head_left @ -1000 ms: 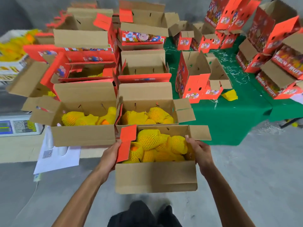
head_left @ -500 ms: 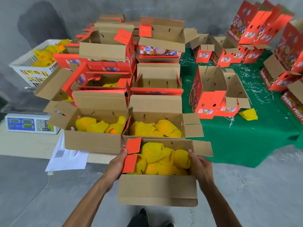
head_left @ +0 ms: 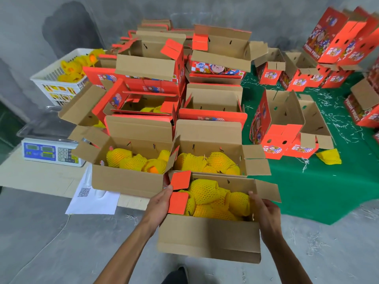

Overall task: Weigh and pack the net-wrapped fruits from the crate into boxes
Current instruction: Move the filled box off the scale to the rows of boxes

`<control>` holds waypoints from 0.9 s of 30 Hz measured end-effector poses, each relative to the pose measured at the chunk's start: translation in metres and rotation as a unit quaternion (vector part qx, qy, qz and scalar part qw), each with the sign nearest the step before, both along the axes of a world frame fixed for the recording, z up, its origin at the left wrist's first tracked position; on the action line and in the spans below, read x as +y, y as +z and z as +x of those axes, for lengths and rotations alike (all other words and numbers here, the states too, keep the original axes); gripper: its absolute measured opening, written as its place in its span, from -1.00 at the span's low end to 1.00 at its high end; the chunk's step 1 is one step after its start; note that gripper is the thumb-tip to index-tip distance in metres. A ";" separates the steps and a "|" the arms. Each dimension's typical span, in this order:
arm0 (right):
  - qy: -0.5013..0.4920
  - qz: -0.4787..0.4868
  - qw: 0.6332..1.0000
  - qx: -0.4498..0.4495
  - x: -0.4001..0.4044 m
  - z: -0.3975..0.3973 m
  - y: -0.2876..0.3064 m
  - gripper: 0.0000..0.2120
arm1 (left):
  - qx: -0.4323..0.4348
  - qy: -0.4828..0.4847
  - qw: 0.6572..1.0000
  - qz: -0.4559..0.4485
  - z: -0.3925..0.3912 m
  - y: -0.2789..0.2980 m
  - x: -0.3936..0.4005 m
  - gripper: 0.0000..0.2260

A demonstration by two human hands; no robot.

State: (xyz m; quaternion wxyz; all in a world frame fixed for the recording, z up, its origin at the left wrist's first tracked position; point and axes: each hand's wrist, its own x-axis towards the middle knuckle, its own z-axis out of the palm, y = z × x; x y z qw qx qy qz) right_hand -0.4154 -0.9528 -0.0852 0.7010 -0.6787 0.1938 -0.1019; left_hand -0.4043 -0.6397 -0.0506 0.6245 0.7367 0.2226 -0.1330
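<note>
A box (head_left: 207,236), flaps up & full of netted fruit (head_left: 207,196), is held at both ends above the floor, just in front of the table (head_left: 37,177). The left hand (head_left: 159,203) is curled on the left end by an orange flap; the right hand (head_left: 265,212) grips the right end, thumb inside. Two more filled boxes (head_left: 127,181) sit touching, side by side, behind it. A scale (head_left: 51,151) is at left, w/ a white crate (head_left: 59,78) of fruit beyond.
</note>
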 end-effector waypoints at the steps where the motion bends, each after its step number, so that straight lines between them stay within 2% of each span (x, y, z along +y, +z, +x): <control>1: 0.004 -0.003 1.000 -0.004 0.000 0.003 -0.001 -0.80 | -0.005 0.004 1.000 -0.004 0.001 0.000 0.000 -0.70; 3: 0.013 -0.008 1.000 -0.001 -0.001 0.012 -0.002 -0.85 | -0.014 0.017 1.000 -0.013 0.006 -0.001 0.001 -0.74; 7: 0.029 -0.021 0.999 -0.011 0.004 0.031 0.006 -0.60 | -0.028 0.038 0.998 -0.029 0.019 -0.003 0.004 -0.74; 12: 0.021 -0.019 1.000 -0.009 0.001 0.047 -0.006 -0.83 | -0.042 0.051 0.998 -0.003 0.034 -0.013 0.000 -0.66; 15: 0.023 -0.019 1.000 -0.005 0.002 0.057 -0.009 -0.80 | -0.045 0.058 0.997 0.013 0.040 -0.017 -0.005 -0.67; 20: 0.033 -0.031 0.999 0.003 -0.001 0.076 -0.013 -0.91 | -0.064 0.054 0.996 0.039 0.050 -0.017 -0.012 -0.67; 25: 0.027 -0.028 0.999 -0.006 -0.001 0.088 -0.009 -0.79 | -0.089 0.047 0.994 0.053 0.057 -0.017 -0.020 -0.71; 27: 0.034 -0.029 0.999 -0.007 -0.002 0.088 -0.008 -0.85 | -0.093 0.037 0.993 0.055 0.058 -0.018 -0.021 -0.72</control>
